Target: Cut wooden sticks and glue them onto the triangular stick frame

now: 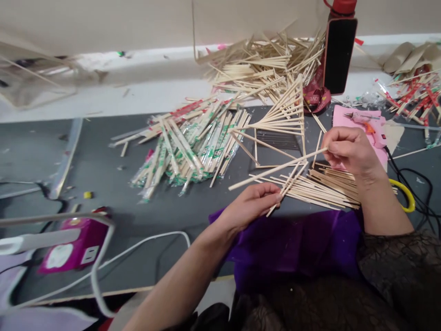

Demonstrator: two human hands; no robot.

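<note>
My right hand is closed in a pinch on one end of a long bare wooden stick, which slants down to the left over the grey table. Lower down, my left hand pinches a couple of thin sticks at their near ends, above a purple cloth. A row of loose bare sticks lies between the two hands. Behind them stands a fan-shaped frame of glued sticks.
A heap of wrapped chopsticks lies left of centre, and a pile of bare sticks sits at the back. A glue gun rests on pink paper at the right, beside a dark bottle. A pink power strip and white cable lie near left.
</note>
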